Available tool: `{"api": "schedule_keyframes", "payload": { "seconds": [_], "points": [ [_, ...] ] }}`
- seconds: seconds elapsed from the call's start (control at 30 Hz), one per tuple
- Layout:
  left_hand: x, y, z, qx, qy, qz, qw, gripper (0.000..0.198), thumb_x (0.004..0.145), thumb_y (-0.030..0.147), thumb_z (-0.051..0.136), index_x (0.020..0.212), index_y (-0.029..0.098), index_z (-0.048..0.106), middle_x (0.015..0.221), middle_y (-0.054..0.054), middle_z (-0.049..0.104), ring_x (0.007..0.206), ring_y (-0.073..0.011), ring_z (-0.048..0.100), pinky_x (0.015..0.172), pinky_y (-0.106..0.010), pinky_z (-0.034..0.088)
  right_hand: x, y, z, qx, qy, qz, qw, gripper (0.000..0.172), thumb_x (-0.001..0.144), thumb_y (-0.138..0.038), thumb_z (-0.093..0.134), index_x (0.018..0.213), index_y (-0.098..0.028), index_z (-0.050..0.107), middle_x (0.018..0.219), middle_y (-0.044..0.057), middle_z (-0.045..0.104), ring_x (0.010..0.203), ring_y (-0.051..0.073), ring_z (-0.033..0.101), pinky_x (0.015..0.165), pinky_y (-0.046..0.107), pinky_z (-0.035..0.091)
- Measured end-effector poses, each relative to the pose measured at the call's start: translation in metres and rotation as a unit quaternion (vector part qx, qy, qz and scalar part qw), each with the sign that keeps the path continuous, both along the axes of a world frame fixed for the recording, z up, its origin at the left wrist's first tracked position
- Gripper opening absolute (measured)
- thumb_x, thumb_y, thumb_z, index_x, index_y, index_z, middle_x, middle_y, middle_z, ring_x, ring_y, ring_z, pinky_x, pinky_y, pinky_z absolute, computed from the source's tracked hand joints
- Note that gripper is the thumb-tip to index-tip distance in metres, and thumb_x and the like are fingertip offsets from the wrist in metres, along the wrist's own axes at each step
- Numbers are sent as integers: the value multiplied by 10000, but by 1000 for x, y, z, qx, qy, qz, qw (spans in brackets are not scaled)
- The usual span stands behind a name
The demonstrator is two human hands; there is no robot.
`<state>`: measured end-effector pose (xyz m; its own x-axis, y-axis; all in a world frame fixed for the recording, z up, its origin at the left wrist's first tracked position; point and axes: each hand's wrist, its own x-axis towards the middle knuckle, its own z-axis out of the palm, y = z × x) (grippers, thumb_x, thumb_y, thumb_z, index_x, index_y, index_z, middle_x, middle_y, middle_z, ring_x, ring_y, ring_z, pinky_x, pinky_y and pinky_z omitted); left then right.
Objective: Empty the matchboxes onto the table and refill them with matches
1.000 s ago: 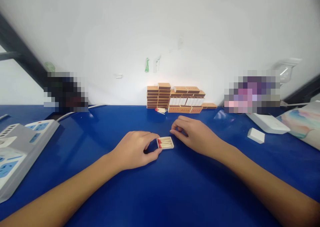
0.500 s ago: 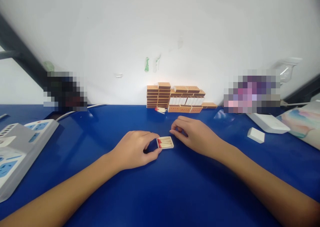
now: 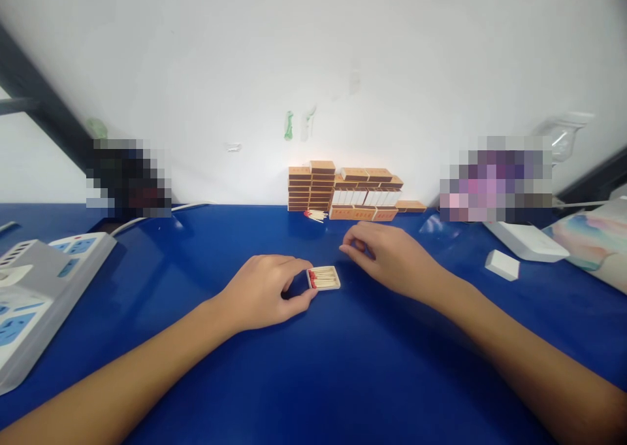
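Evidently, the step in hand is steadying the matchbox tray, which lies on the blue table: the left hand pinches its left end between thumb and finger. Beyond its right end, the right hand stands apart, fingers curled; I cannot tell whether it holds anything. Handling the tray's matches next would call for a light left pinch and precise right fingertips.

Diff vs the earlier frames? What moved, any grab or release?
The right hand has shifted slightly away from the matchbox tray, rightward and toward the wall. No visible grab or release. Unchanged: the left hand gripping the tray's left end, the matches in it, the loose matches and the stacked matchboxes.
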<state>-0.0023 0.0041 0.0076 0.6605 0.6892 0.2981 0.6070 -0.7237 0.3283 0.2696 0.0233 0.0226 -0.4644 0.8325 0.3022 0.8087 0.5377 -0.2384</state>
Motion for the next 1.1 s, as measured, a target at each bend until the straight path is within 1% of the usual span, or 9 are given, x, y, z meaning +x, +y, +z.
{"api": "schedule_keyframes", "payload": {
  "seconds": [0.17,0.3,0.47,0.6,0.73,0.83,0.9,0.97,1.1],
  "points": [
    [0,0,0,20,-28,2,999,285,951,354,653,1185,213,734,654,49,589,576,-110,542,572,-255,378,23,13,7,99,-63,-84,989,158,1015,-275,537,897,-198,609,848,74,692,751,219,609,639,324,351],
    [0,0,-1,12,-26,6,1000,287,946,361,657,1183,219,732,655,51,584,579,-110,541,577,-253,378,25,12,11,120,-80,-80,986,162,1020,-271,533,900,-194,609,883,81,703,783,226,615,648,329,348],
    [1,-1,1,-5,-6,15,1000,280,945,369,657,1172,226,738,644,51,577,569,-113,535,571,-254,364,3,-1,11,5,37,18,999,148,1011,-285,581,920,-198,659,815,33,672,699,164,573,654,300,392],
    [2,-2,2,-16,5,15,1000,275,947,376,650,1158,224,740,661,43,593,574,-117,538,565,-256,358,-17,-16,8,-127,112,89,982,186,1014,-345,614,920,-225,722,779,-1,625,655,128,537,620,267,407],
    [2,-2,2,-20,11,10,1000,263,944,366,652,1150,227,741,661,42,596,570,-116,539,558,-254,355,-18,-18,10,-152,115,97,977,241,1019,-395,608,903,-235,746,798,6,628,650,125,533,605,266,414],
    [1,-1,-1,8,-16,14,1000,280,940,362,661,1173,225,734,647,48,587,563,-110,538,567,-248,370,0,-7,18,-85,100,56,990,240,1015,-388,593,899,-226,728,738,10,634,634,142,538,605,278,417],
    [1,-1,-3,29,-47,20,998,300,941,372,666,1192,220,728,633,55,572,555,-103,532,574,-245,382,20,4,22,8,39,-15,999,252,1014,-378,564,899,-212,715,736,30,649,630,158,542,605,296,398],
    [1,-2,-4,34,-62,23,997,308,940,378,670,1199,220,727,625,60,562,546,-97,524,572,-242,384,41,15,25,92,-65,-109,988,265,1011,-352,524,906,-193,709,840,83,697,673,188,570,611,318,367],
    [1,-3,-4,13,-37,16,999,284,936,372,671,1165,222,742,609,67,540,525,-90,500,540,-243,352,77,26,28,81,-168,-215,959,235,976,-365,570,912,-198,724,855,110,723,688,227,583,590,330,302]
  ]
}}
